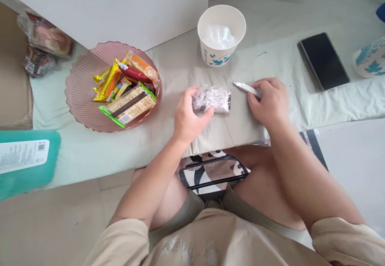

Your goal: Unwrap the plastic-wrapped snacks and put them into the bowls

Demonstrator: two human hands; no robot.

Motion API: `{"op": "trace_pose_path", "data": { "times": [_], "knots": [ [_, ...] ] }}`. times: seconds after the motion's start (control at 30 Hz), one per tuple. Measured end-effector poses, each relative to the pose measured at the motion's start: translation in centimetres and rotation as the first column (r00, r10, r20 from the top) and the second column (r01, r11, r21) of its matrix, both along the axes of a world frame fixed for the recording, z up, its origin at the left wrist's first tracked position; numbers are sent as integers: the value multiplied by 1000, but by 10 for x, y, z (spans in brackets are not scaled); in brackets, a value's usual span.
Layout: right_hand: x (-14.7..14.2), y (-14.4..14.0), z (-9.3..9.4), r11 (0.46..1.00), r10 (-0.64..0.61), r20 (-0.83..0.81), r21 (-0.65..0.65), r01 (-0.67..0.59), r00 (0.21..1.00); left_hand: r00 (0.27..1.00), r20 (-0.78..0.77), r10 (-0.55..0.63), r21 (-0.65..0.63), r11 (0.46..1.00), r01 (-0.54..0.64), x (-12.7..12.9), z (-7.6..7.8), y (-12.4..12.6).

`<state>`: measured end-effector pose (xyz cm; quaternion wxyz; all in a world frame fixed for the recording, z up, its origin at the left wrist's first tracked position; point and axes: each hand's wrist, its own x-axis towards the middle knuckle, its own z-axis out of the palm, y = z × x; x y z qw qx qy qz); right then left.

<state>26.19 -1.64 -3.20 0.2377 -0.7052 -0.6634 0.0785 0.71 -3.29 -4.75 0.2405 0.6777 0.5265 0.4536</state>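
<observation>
My left hand [190, 117] grips the left end of a small dark block wrapped in crinkled clear plastic [219, 99], which lies on the cloth. Thumb and fingers hold it from its near and far sides. To the right of it, my right hand [269, 99] is closed around a slim white utility knife [249, 88]. The knife's tip points left toward the wrapped block, apart from it. Just beyond the block stands a white paper cup [217, 53] with blue leaf prints, crumpled clear plastic [221, 37] inside it.
A pink ribbed plate [81, 93] at left carries several wrapped snacks [129, 101]. Farther left are packaged foods [49, 37] and a teal case [30, 178]. A black phone [326, 61] and another paper cup [371, 59] lie at right. A white board [135, 13] stands behind.
</observation>
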Motion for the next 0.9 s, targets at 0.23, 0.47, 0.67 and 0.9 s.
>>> {"op": "trace_pose_path", "data": {
  "times": [0.23,0.47,0.67,0.9],
  "knots": [
    [-21,-11,17,997,62,-343,-30,-77,937,950,-300,-86,70,991,111,11,-1,0],
    [-49,-8,22,976,58,-395,-172,-136,917,929,-269,-252,83,955,283,9,-4,-1],
    [-52,-6,28,952,98,-660,-155,-262,745,929,135,-344,112,937,331,9,3,-1],
    [-64,-9,30,962,146,-744,-48,-270,652,782,594,-187,-270,870,413,7,2,10]
  ]
}}
